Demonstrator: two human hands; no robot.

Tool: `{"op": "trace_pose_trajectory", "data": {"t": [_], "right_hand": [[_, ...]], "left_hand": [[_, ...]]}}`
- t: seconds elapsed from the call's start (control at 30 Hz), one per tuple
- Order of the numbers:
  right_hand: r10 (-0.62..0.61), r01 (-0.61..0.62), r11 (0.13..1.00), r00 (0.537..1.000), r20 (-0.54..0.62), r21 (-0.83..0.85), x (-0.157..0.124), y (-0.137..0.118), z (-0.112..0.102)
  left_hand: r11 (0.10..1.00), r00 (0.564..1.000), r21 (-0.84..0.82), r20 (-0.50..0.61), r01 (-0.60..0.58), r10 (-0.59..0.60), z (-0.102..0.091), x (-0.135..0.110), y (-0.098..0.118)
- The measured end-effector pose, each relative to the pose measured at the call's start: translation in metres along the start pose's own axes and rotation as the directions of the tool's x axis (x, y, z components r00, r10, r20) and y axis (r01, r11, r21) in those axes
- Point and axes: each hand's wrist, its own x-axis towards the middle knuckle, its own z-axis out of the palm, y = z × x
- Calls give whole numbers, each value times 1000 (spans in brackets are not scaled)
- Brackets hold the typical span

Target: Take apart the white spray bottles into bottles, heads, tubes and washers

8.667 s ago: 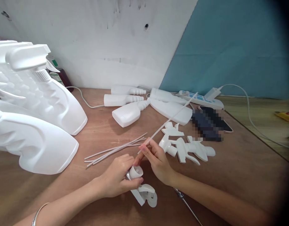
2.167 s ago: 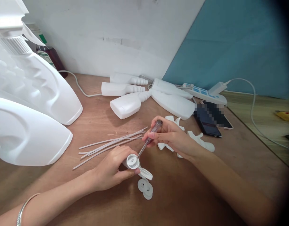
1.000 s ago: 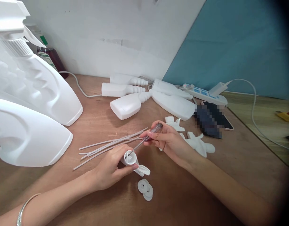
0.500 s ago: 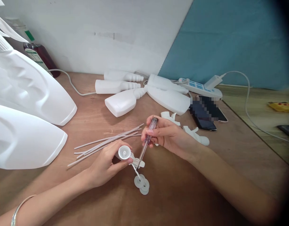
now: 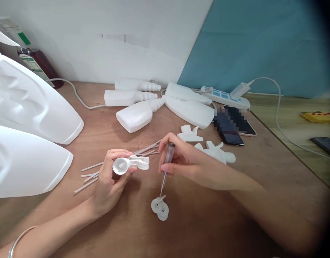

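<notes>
My left hand (image 5: pixel 109 179) is closed around a white trigger spray head (image 5: pixel 128 165), its round cap opening turned toward me. My right hand (image 5: pixel 181 161) grips a small screwdriver (image 5: pixel 167 165) with a clear handle, held nearly upright. The screwdriver's tip touches a little cluster of white round gaskets (image 5: pixel 159 208) lying on the wooden table (image 5: pixel 197 222). A bundle of thin white dip tubes (image 5: pixel 111 165) lies on the table behind my left hand.
Large white spray bottles (image 5: pixel 27 136) fill the left side. Smaller white bottles (image 5: pixel 143 107) lie at the back, loose spray heads (image 5: pixel 210 148) behind my right hand. Two phones (image 5: pixel 231 125), a power strip (image 5: pixel 224 100) with a cable and a dark-liquid bottle (image 5: pixel 36 62) stand near the wall.
My left hand lifted the spray head up and away to the left. The screwdriver left the cap, swung upright and came down with its tip on the gaskets.
</notes>
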Motion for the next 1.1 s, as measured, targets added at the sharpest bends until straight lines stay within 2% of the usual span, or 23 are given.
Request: {"op": "trace_pose_trajectory", "data": {"t": [0.1,0.3,0.47,0.57,0.67,0.73,0.83,0.97,1.1], "right_hand": [[-21,24,988,1000,22,-150,-6,-3,6],[-74,64,981,996,-45,-183,-19,-17,2],[-41,21,947,998,-55,-319,-23,-19,1],[-92,69,834,996,-15,-547,-23,-14,11],[-172,175,560,981,93,-809,-21,-4,30],[-220,206,408,968,123,-889,-17,4,42],[-318,201,370,945,80,-907,-13,17,51],[-448,201,330,893,34,-922,-12,23,46],[-405,179,266,912,58,-947,-15,18,35]], "left_hand": [[1000,1000,-1,9,-3,3,0,0,-1],[999,995,27,94,-31,28,0,0,-2],[1000,963,-10,271,0,2,0,0,0],[1000,926,-3,377,27,-23,-1,-1,2],[998,921,17,386,53,-55,-2,-1,4],[996,917,28,388,87,-91,-2,0,5],[992,906,19,406,125,-122,-1,1,4],[993,902,-1,418,119,-108,-1,1,2],[989,881,-18,457,145,-121,1,-1,1]]}}
